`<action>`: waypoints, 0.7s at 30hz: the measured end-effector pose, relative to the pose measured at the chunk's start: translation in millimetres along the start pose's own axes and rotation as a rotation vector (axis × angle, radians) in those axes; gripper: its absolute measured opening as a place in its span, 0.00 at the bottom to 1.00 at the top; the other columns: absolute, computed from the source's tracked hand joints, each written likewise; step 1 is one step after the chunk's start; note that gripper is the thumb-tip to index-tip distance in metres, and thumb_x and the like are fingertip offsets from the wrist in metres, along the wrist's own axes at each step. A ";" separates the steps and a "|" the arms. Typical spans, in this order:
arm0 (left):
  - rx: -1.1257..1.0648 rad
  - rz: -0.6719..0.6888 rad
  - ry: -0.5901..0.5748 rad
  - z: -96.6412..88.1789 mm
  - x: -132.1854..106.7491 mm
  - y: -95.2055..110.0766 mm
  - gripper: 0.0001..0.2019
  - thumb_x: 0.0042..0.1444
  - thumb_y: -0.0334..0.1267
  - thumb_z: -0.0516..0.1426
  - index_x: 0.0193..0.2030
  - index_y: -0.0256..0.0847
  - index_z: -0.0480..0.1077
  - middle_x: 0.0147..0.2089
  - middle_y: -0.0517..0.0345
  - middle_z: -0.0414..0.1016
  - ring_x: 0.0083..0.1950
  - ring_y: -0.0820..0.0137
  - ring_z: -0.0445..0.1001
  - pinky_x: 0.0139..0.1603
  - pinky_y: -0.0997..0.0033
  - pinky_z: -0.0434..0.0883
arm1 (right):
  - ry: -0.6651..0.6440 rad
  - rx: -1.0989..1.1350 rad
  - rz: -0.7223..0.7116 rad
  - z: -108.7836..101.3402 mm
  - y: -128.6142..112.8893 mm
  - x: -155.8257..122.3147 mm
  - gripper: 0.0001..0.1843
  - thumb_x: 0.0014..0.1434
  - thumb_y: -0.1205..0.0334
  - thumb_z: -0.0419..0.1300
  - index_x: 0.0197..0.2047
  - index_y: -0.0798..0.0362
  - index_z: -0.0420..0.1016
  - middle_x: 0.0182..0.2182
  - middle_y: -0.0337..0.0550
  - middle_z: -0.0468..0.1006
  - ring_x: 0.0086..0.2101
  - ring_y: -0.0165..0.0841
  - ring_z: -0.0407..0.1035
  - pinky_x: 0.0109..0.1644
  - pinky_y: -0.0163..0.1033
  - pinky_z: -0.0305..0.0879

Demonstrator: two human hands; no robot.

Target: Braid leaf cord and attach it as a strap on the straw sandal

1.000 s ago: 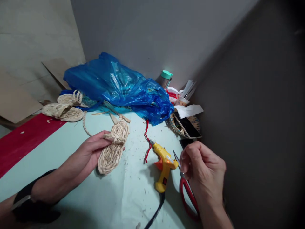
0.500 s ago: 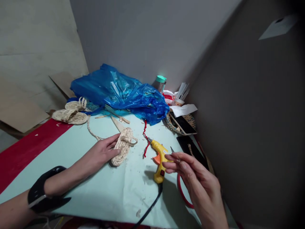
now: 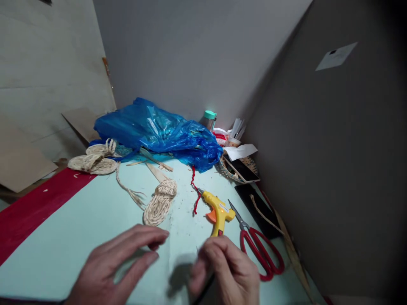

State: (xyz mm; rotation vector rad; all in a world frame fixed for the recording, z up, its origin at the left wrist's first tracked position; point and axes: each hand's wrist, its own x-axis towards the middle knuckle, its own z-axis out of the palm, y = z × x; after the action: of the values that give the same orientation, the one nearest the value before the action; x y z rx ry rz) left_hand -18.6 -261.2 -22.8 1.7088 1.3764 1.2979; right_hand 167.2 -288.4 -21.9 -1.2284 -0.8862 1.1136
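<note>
My left hand [image 3: 121, 262] hovers low over the pale green table top [image 3: 79, 228], fingers stretched out and apart, holding nothing. Just beyond its fingertips lies a small woven straw sandal [image 3: 158, 203]. My right hand [image 3: 227, 271] is near the front edge with its fingers curled down and blurred; whatever they hold is hidden. It sits right behind the yellow glue gun [image 3: 218, 212], whose black cord runs under it. Red-handled scissors [image 3: 259, 250] lie on the table to the right of that hand.
A red yarn strand [image 3: 193, 190] lies left of the glue gun. A blue plastic bag [image 3: 159, 131] fills the back, with more straw sandals [image 3: 93, 161] at the left. A basket with a phone [image 3: 241, 167], a green-capped bottle [image 3: 208, 118] and a dark wall [image 3: 333, 169] crowd the right.
My left hand let go of the sandal and pulled back toward me. My right hand dropped from beside the scissors to the front edge; the scissors now lie uncovered.
</note>
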 end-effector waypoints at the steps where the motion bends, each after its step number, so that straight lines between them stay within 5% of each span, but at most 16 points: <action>1: -0.090 -0.084 -0.002 5.7 -5.8 3.0 0.08 0.50 0.46 0.67 0.39 0.57 0.83 0.42 0.61 0.85 0.43 0.65 0.82 0.47 0.81 0.75 | -0.050 0.077 -0.006 12.1 -1.4 1.0 0.17 0.61 0.49 0.62 0.29 0.54 0.77 0.21 0.42 0.80 0.19 0.30 0.73 0.27 0.31 0.71; 5: -0.580 -0.460 0.032 20.0 -14.0 11.2 0.22 0.46 0.46 0.70 0.50 0.58 0.78 0.52 0.62 0.82 0.53 0.65 0.80 0.48 0.82 0.76 | -0.192 0.336 -0.006 49.3 1.4 -0.9 0.15 0.62 0.51 0.63 0.45 0.52 0.79 0.45 0.50 0.83 0.45 0.41 0.79 0.50 0.43 0.75; 10: -0.767 -0.501 0.107 19.9 -14.0 16.5 0.29 0.49 0.43 0.69 0.59 0.52 0.71 0.53 0.57 0.80 0.55 0.63 0.78 0.47 0.82 0.76 | -0.324 0.719 0.099 71.5 15.8 -15.3 0.19 0.60 0.58 0.65 0.53 0.53 0.77 0.53 0.54 0.79 0.51 0.47 0.76 0.57 0.55 0.71; 14: -0.968 -0.547 0.088 20.4 -18.6 15.0 0.38 0.49 0.40 0.69 0.66 0.56 0.61 0.48 0.54 0.81 0.53 0.57 0.80 0.49 0.66 0.79 | -0.377 0.832 0.114 81.5 16.9 -22.7 0.20 0.60 0.55 0.64 0.53 0.55 0.78 0.52 0.56 0.80 0.55 0.50 0.73 0.63 0.60 0.63; 18: -1.034 -0.560 0.113 18.7 -19.8 8.9 0.37 0.46 0.39 0.70 0.63 0.56 0.64 0.44 0.56 0.81 0.45 0.60 0.82 0.43 0.69 0.80 | -0.410 0.734 0.028 92.1 22.1 -26.9 0.25 0.60 0.51 0.62 0.57 0.56 0.76 0.57 0.56 0.76 0.57 0.53 0.70 0.63 0.61 0.63; 21: -0.994 -0.596 0.148 10.4 -17.5 8.9 0.34 0.41 0.39 0.72 0.55 0.53 0.67 0.35 0.61 0.77 0.34 0.68 0.79 0.33 0.77 0.77 | -0.396 0.342 -0.189 101.2 38.2 -34.7 0.31 0.64 0.50 0.57 0.68 0.52 0.65 0.62 0.53 0.71 0.58 0.50 0.70 0.61 0.56 0.68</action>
State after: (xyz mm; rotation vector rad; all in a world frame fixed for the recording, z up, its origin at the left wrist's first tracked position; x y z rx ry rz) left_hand -5.5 -279.0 -24.3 0.4973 0.9177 1.3910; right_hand 55.7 -296.3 -42.2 -0.6395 -1.0313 1.3127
